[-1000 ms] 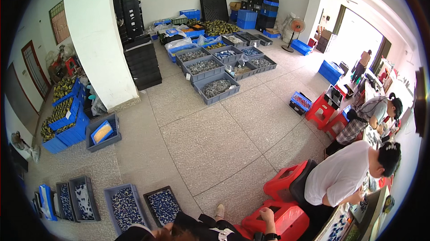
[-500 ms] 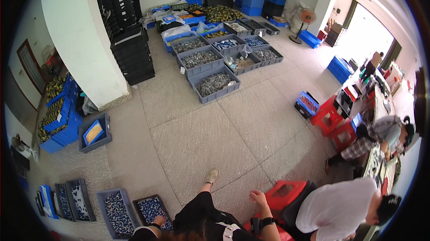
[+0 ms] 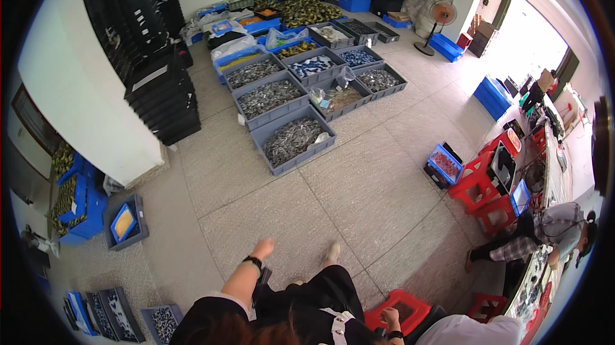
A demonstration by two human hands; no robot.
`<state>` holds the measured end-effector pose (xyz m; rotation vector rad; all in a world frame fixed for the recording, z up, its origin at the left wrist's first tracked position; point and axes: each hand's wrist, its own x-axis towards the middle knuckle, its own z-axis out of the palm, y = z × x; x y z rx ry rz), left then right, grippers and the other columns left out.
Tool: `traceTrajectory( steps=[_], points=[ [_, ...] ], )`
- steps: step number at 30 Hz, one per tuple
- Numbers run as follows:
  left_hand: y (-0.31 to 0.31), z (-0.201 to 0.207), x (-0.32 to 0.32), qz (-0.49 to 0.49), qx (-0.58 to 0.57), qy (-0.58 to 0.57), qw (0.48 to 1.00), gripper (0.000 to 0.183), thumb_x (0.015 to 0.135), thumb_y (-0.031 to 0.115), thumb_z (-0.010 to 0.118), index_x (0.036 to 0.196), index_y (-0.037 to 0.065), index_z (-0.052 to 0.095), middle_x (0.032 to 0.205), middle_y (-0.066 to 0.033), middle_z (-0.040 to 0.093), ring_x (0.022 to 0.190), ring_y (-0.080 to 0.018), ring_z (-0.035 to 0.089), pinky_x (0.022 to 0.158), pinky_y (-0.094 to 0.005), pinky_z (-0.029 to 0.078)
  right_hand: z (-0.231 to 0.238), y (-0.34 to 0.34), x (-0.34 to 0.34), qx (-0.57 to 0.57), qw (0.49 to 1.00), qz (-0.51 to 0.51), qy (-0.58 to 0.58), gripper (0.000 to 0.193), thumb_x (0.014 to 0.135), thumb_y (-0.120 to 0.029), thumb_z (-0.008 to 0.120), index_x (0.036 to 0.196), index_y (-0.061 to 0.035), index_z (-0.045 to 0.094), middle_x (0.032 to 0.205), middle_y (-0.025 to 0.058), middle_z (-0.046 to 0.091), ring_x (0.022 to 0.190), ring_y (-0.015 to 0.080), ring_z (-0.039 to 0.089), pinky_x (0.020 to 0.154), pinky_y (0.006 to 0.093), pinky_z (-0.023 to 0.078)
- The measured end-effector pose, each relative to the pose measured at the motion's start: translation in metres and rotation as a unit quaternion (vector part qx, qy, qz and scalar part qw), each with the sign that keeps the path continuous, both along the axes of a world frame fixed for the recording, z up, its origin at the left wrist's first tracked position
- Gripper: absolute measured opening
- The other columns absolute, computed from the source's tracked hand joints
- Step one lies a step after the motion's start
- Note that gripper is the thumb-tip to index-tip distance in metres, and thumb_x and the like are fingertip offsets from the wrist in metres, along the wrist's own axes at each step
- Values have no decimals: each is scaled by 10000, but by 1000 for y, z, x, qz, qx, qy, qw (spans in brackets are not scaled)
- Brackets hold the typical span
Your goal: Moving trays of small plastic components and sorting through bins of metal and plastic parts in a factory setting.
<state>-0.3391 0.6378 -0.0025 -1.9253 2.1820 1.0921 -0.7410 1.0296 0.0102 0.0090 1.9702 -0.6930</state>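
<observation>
My left hand (image 3: 263,249) is out ahead of my body above the floor, its fingers loosely curled with nothing seen in them. A dark band circles that wrist. My right hand (image 3: 389,317) hangs low beside a red plastic stool (image 3: 402,306); its fingers look bent but somewhat apart, and no object shows in it. A dark band is on this wrist too. Neither hand visibly touches anything. One light shoe (image 3: 332,254) of mine is forward on the floor. The closest grey crate (image 3: 282,167) ahead holds a heap of small dark metallic parts.
Several grey crates (image 3: 355,109) of small parts cover the floor ahead. Black crates (image 3: 163,101) are stacked beside a white pillar (image 3: 83,89). A standing fan (image 3: 442,13) is at the back right. Workers sit along a bench at right, one in a plaid shirt (image 3: 557,224), among red stools.
My view has moved forward, toward the crates. My left arm has swung ahead and my right arm back. The white-shirted co-worker and the near-left crates have slid toward the lower edge.
</observation>
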Motion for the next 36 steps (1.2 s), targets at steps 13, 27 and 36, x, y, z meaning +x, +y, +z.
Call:
traceTrajectory(
  steps=[13, 27, 36],
  points=[
    [-225, -10, -188, 55, 106, 43, 992, 282, 725, 259, 495, 873, 43, 598, 838, -143, 599, 797, -288, 568, 685, -365, 435, -84, -298, -312, 3, 856, 471, 213, 155, 691, -114, 490, 681, 14, 576, 597, 107, 573, 472, 184, 564, 424, 298, 449],
    [-379, -190, -321, 8, 151, -117, 981, 225, 707, 192, 460, 802, 55, 612, 862, -171, 577, 802, -308, 556, 664, -427, 433, -7, -611, -495, 36, 989, 142, 17, 195, 717, -109, 526, 882, -10, 557, 683, 80, 568, 541, 184, 571, 465, 286, 460],
    [-741, 49, -707, -13, -20, 169, 985, 239, 801, 221, 444, 896, 24, 541, 868, -174, 557, 807, -314, 529, 666, -380, 407, 22, -687, -624, 57, 991, 116, 13, 161, 727, -91, 491, 858, -19, 550, 627, 68, 549, 510, 164, 559, 417, 271, 437]
  ],
)
